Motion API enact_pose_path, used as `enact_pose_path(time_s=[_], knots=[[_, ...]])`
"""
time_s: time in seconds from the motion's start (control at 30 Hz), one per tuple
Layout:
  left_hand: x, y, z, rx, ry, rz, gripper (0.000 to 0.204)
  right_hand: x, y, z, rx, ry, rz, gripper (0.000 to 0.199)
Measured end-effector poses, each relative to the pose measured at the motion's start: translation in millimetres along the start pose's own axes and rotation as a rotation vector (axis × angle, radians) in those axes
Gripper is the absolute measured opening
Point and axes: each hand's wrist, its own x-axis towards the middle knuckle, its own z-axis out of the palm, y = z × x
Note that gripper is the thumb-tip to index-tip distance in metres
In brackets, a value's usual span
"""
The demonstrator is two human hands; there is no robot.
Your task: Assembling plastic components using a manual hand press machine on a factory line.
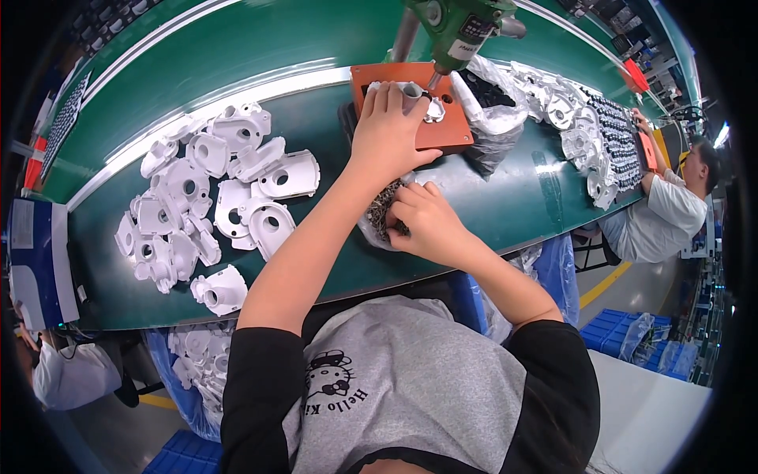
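Under the left hand, a white housing sits on an orange fixture block, its round opening facing up; that hand hides its long axis, and whether the fingers clamp it or merely rest there I cannot tell. Bodyward of this grip, the right hand dips into a clear bag of small metal pieces, fingertips buried, closure unclear. To the left hand's right, a plastic bag holds black parts.
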Motion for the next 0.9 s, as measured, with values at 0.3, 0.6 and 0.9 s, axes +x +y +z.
enact_pose_path(time_s=[0.3,0.6,0.9], knots=[[-1,-1,-3,-0.023,-0.015,-0.013,0.073,12,22,-48,0.605,-0.083,0.223,0.013],[1,1,-6,-0.001,-0.069,-0.002,0.062,52,115,-101,0.629,0.283,0.481,0.013],[-4,-3,-2,-0.015,0.000,0.048,0.061,84,135,-79,0.485,0.150,0.515,0.025]])
